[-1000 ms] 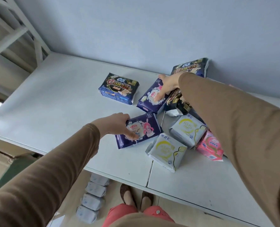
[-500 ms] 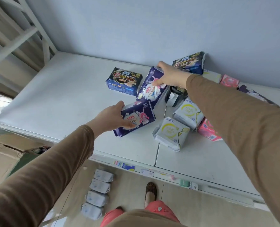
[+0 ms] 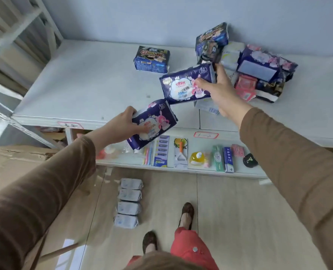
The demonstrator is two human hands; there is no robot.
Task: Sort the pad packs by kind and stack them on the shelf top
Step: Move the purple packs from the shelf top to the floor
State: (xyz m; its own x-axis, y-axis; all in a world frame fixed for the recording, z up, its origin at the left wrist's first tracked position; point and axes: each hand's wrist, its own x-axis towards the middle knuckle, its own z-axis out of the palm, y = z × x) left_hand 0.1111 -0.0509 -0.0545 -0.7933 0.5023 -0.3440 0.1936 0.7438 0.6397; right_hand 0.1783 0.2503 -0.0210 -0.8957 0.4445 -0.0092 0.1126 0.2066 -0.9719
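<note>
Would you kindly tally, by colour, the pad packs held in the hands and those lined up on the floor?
Purple packs: 2, one in the left hand and one in the right hand
Pale grey packs on the floor: 4
Total: 6

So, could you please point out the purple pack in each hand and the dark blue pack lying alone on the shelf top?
Left-hand purple pack [image 3: 155, 121], head view, front face.
Right-hand purple pack [image 3: 181, 85], head view, front face.
Dark blue pack [image 3: 152, 59], head view, top face.

One pack [image 3: 151, 59] lies alone on the shelf top [image 3: 80, 80], left of the heap [image 3: 259, 75].
</note>
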